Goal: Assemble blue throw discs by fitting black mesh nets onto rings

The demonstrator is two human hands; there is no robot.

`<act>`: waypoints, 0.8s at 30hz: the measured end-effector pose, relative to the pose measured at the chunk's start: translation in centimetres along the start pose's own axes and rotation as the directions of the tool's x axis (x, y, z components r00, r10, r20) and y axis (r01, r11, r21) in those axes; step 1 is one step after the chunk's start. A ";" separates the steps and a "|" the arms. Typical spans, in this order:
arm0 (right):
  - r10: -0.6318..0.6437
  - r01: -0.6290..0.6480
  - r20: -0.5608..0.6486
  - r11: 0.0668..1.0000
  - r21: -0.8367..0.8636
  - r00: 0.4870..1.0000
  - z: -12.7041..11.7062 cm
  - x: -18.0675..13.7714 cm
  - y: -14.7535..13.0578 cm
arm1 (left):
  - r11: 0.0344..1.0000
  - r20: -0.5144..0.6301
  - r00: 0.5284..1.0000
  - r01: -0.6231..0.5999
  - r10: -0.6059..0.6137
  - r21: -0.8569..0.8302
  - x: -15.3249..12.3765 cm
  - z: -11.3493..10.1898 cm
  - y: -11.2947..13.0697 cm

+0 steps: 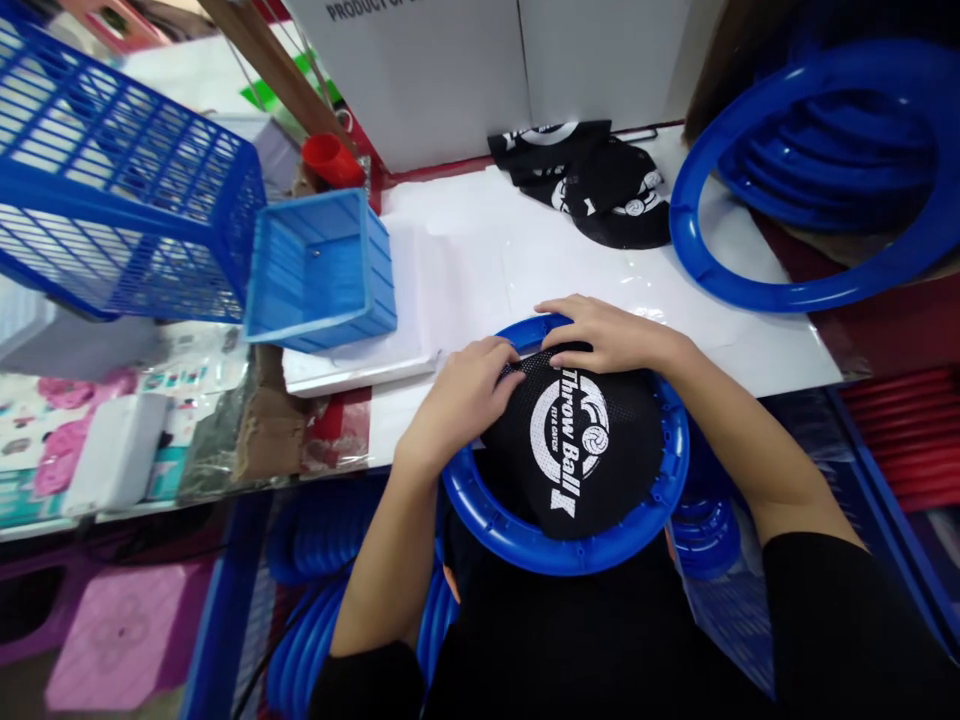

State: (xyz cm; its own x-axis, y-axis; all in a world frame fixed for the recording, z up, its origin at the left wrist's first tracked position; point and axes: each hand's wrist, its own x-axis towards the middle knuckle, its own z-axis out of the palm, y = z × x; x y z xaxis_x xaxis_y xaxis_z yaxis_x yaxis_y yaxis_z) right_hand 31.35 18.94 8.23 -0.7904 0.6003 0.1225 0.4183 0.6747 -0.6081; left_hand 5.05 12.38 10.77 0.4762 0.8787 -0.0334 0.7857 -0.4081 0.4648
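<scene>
A blue plastic ring [577, 556] leans on the table's front edge, close to my body. Inside it lies a round black mesh net [630, 430] printed "Throw Ball" in white. My left hand [469, 392] is closed at the net's far left edge, thumb and fingers pinching the mesh beside the rim. My right hand [607, 335] is at the far rim, its thumb and bent fingers on the net's edge; the fingertips lie partly over the ring. What lies beneath the fingers is hidden.
More black nets [615, 190] lie at the back of the white table [472, 230]. Another blue ring [795, 297] leans at the right before a box of rings. Left stand a small blue bin [319, 270] and a large blue basket [135, 190]. Blue rings [300, 640] are stacked below.
</scene>
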 end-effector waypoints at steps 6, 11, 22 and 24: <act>0.013 -0.011 -0.016 0.995 0.100 1.000 0.0 0.5 1.0 | 0.984 -0.136 0.986 0.072 -0.095 -0.164 0.4 -0.8 -0.5; 0.033 -0.025 -0.048 0.987 0.156 0.998 -0.3 0.7 0.7 | 0.958 -0.218 0.956 0.136 -0.194 -0.254 0.4 -0.4 -0.7; 0.068 -0.040 -0.092 0.959 0.281 0.993 -0.2 0.9 1.3 | 0.917 -0.188 0.947 0.180 -0.259 -0.357 0.8 -0.9 -1.7; 0.092 -0.065 -0.071 0.947 0.314 0.993 -0.3 0.9 1.3 | 0.907 -0.119 0.962 0.186 -0.247 -0.378 1.3 -1.5 -2.2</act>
State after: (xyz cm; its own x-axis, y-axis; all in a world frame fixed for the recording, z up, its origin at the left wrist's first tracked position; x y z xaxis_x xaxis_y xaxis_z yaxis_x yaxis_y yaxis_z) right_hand 31.32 20.46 7.76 -0.7145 0.6890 0.1215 0.3074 0.4652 -0.8301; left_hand 3.36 14.74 11.02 0.2171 0.9752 -0.0420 0.6518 -0.1128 0.7500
